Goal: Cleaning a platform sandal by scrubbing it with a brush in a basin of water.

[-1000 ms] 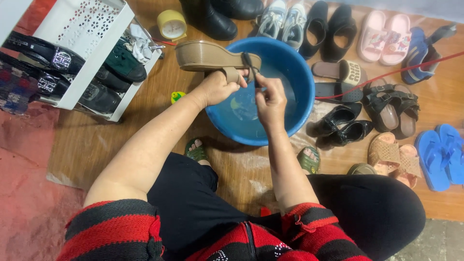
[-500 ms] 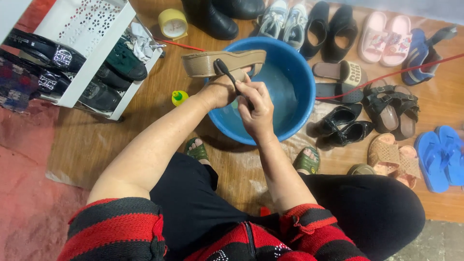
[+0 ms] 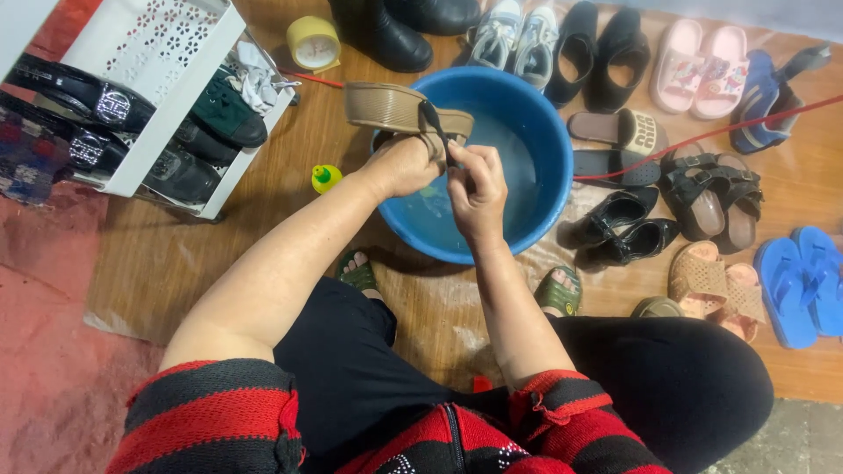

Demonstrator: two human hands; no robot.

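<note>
A tan wedge sandal point(image 3: 391, 109) is held on its side over the left rim of a blue basin point(image 3: 546, 132) with water in it. My left hand point(image 3: 402, 167) grips the sandal from below. My right hand point(image 3: 477, 186) holds a small dark brush point(image 3: 435, 121) whose head rests against the sandal's sole. Both hands are close together above the water.
A white shoe rack point(image 3: 149, 96) with dark shoes stands at the left. Black boots point(image 3: 386, 31), grey sneakers, slippers and sandals point(image 3: 711, 189) lie around the basin's far and right sides. A small yellow-green bottle point(image 3: 326, 178) and a yellow tape roll point(image 3: 313, 42) sit on the wooden floor.
The sandal has shifted left and a little up from over the basin to its left rim. My right hand has moved the brush along the sole.
</note>
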